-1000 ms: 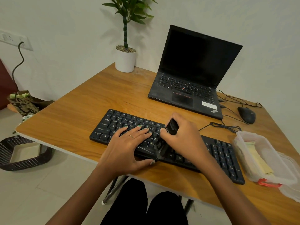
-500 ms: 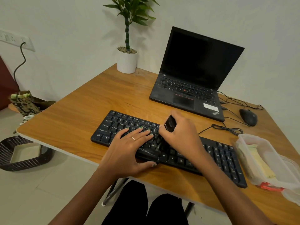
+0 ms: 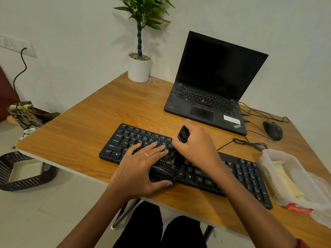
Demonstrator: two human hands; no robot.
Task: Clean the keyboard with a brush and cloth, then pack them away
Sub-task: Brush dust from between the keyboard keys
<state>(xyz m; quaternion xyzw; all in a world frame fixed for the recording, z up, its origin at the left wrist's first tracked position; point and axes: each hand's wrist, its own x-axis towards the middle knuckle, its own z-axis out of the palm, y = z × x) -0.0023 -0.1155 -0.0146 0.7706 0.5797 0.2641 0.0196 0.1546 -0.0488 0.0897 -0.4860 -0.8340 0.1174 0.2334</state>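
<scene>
Seated at a wooden desk (image 3: 86, 126), a person works over a black keyboard (image 3: 238, 174) that lies slantwise near the desk's front edge. The right hand (image 3: 197, 145) has its fingers curled round the dark handle of a brush (image 3: 182, 135), whose bristles come down on the keys at about the middle of the board; the bristle end is blurred, so exactly which keys it touches cannot be told. The left hand (image 3: 141, 167) lies flat on the left half of the keyboard, fingers straight and spread over the keys, thumb along the front edge, holding nothing; a thin ring shows on one finger.

Just beside the keyboard's right end stands a clear plastic box (image 3: 268, 154), open, with a pale yellow cloth (image 3: 288, 183) inside and its lid (image 3: 320, 217) lying beside it. Behind the keyboard sits an open laptop (image 3: 215, 77), screen dark, with a black mouse (image 3: 273, 130) and loose cables to its right. A potted plant (image 3: 139, 68) stands at the desk's far corner, and a dark woven basket (image 3: 26, 183) rests on the floor to the left.
</scene>
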